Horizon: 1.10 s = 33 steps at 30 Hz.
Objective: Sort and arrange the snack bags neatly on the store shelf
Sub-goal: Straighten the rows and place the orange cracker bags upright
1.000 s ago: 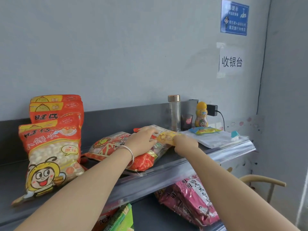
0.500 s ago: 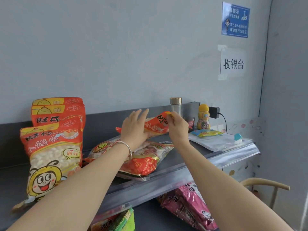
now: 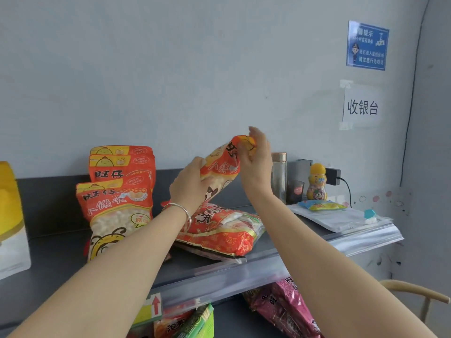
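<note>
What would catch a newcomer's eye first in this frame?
The orange snack bag is held tilted in mid-air at centre: the left hand grips its lower part and the right hand pinches its top corner. To its left, matching orange bags stand in a row on the grey shelf. Directly beneath it, a red bag lies flat.

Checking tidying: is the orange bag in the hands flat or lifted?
Lifted, tilted: left hand and right hand hold the orange bag above the shelf.

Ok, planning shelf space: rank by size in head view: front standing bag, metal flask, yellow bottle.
Largest: front standing bag, though nearest.
Then metal flask and yellow bottle, alike: flask taller, bottle wider.
</note>
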### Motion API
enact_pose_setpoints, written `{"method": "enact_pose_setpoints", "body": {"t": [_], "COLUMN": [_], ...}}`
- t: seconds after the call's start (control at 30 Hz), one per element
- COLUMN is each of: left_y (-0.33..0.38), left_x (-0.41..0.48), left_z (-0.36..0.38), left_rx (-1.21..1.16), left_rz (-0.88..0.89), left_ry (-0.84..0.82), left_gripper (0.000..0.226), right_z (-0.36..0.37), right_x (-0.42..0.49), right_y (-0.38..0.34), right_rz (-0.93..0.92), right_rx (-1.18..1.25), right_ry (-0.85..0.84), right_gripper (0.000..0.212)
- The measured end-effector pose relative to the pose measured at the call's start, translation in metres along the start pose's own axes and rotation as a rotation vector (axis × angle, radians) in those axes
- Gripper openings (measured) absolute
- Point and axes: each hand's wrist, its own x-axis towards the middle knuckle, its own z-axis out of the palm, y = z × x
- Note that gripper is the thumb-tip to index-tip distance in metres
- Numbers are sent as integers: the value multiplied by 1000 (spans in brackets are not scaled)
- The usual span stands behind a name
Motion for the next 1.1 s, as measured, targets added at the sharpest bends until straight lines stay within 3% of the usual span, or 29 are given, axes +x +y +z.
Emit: {"method": "enact_pose_setpoints", "body": {"t": [0.07, 0.13, 0.23, 0.33, 0.47, 0.57, 0.63, 0.77, 0.9, 1.0, 1.1], "left_y": [-6, -13, -21, -26, -36, -48, -57, -81, -109, -121, -123], "left_x": [2, 2, -2, -10, -25, -41, -54, -80, -109, -124, -139], "left_z": [-15, -32, -58, -83, -112, -128, -135, -145, -149, -149, -144], "left_rx": [-56, -178, -404, -613, -770, -832, -850, -726, -386, -207, -68], "left_rz": [-27, -98, -216, -267, -331, -385, -392, -399, -413, -275, -80], "left_ry": [18, 51, 109, 140, 147, 132, 117, 44, -42, -109, -294], "left_gripper": [21, 20, 21, 22, 29, 38, 43, 65, 92, 90, 84], "right_z": [11, 22, 41, 58, 73, 83, 89, 101, 110, 111, 108], "right_x": [-1, -7, -24, -43, -65, -82, -92, -122, -149, -156, -163], "right_y": [-6, -8, -9, -14, -30, -39, -43, -39, -32, -35, -33], "right_rz": [22, 105, 277, 432, 533, 447, 425, 473, 471, 485, 540], "right_rx": [-123, -177, -172, 16, 295, 364, 398, 380, 227, 203, 220], "right_ry": [51, 57, -122, -297, -498, -574, -595, -625, -576, -502, -485], "right_gripper": [60, 71, 77, 83, 64, 40, 40, 60, 65, 67, 65]}}
